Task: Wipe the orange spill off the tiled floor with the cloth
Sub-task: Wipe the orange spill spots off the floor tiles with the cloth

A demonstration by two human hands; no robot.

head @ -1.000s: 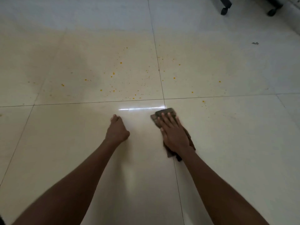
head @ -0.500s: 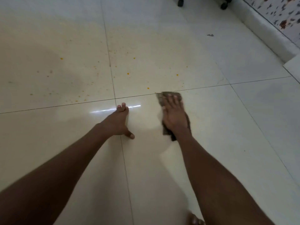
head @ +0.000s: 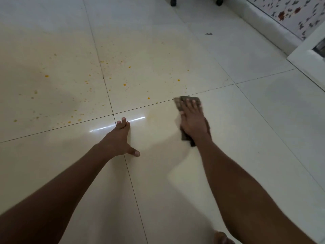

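Orange droplets of the spill (head: 124, 84) are scattered over the cream tiled floor (head: 246, 155) ahead and to the left, mostly beyond a grout line. A brown cloth (head: 191, 99) lies flat on the floor at that grout line, right of centre. My right hand (head: 192, 120) presses flat on top of it, fingers spread, and covers most of it. My left hand (head: 119, 136) rests flat on the bare floor to the left, fingers together, thumb out, holding nothing. A faint orange smear (head: 153, 117) shows between the two hands.
Two black chair castors (head: 173, 1) stand at the top edge. A wall with flower-patterned paper (head: 290, 14) and a white skirting run along the upper right. A small dark scrap (head: 209, 34) lies on the floor far ahead. A bare foot (head: 222, 237) shows at the bottom.
The right hand has pushed the cloth forward and to the right, up to the grout line. The left hand opened from a loose fist and now lies flat. The view swung to the right.
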